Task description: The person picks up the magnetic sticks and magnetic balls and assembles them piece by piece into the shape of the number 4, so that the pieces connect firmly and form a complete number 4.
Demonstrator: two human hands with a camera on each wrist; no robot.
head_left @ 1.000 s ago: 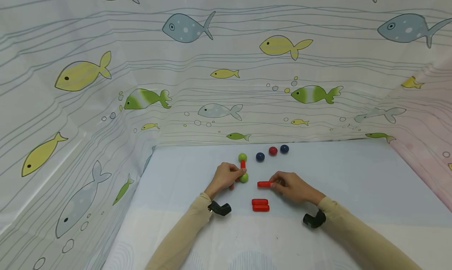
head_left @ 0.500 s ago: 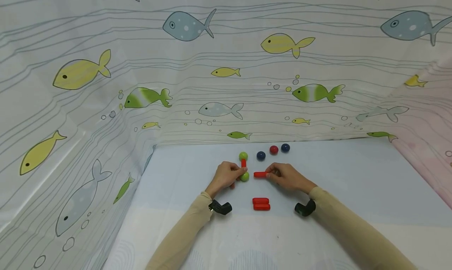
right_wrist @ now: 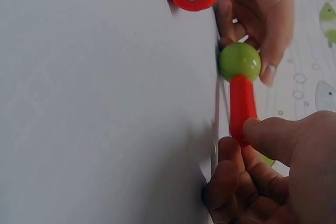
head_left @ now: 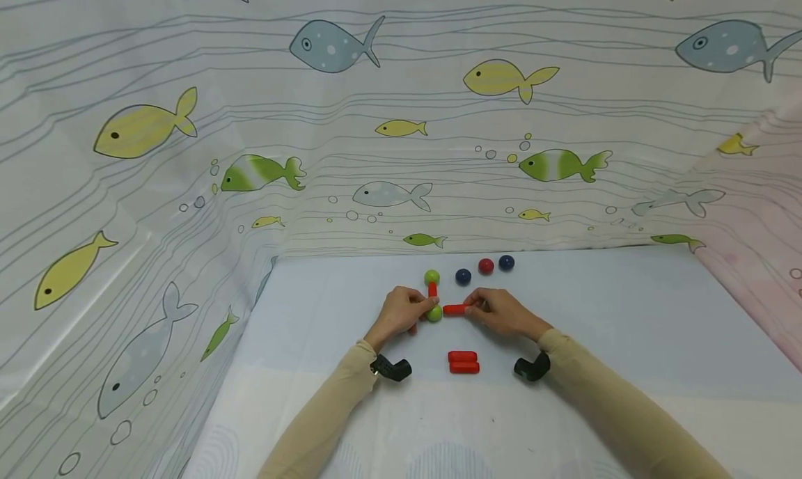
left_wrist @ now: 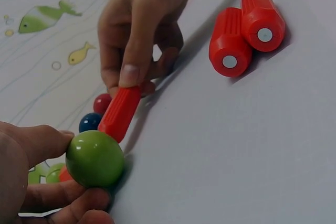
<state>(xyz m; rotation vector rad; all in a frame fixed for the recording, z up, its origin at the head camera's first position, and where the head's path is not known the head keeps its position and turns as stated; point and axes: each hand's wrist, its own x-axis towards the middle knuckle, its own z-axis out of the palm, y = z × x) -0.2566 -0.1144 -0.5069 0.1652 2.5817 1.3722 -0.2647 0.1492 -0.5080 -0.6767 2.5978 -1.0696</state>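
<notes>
My left hand (head_left: 399,312) pinches the nearer green ball (left_wrist: 95,158) between thumb and fingers. A red stick (head_left: 432,289) runs from that ball to a farther green ball (head_left: 431,276). My right hand (head_left: 504,313) holds a second red stick (head_left: 454,310) by its outer end, thumb on top in the right wrist view. Its free end points at the nearer green ball, right beside it; whether they touch I cannot tell. Two more red sticks (head_left: 463,362) lie side by side nearer to me, with pale discs in their ends.
Behind the hands lie a dark blue ball (head_left: 463,276), a red ball (head_left: 485,266) and another dark blue ball (head_left: 506,262). A fish-print sheet (head_left: 338,138) rises behind the white table (head_left: 601,305) and along its left side.
My right hand has moved away from me and to the left, carrying its red stick up beside the nearer green ball. The left hand has stayed in place.
</notes>
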